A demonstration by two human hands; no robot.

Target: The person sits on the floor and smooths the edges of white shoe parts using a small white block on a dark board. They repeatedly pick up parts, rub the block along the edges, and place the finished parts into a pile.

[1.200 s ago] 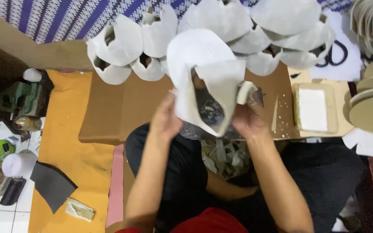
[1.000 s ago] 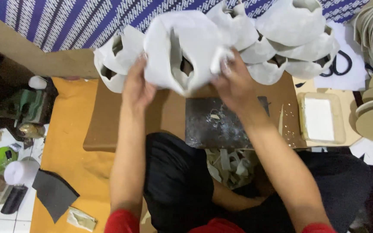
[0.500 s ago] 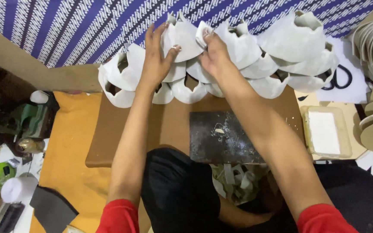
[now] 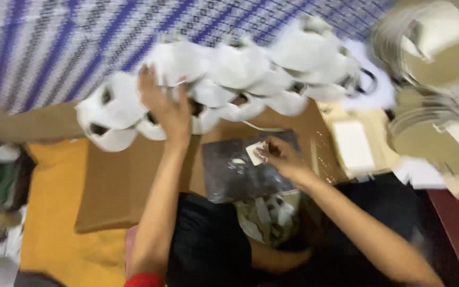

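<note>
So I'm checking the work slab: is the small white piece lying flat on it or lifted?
Lifted: the right hand pinches the small white piece just above the dark slab.

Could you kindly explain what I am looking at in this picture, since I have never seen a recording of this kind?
There is no machine here: a camera worn on a person's head looks down at their own two bare hands. The left hand rests on a row of white curved shoe-upper pieces lined up before a blue and white striped cloth. The right hand pinches a small white square scrap above a dark grey flat slab, which lies on a brown cardboard sheet. To the right stand stacks of tan flat insoles. The picture is blurred, so finer detail cannot be told.
</note>
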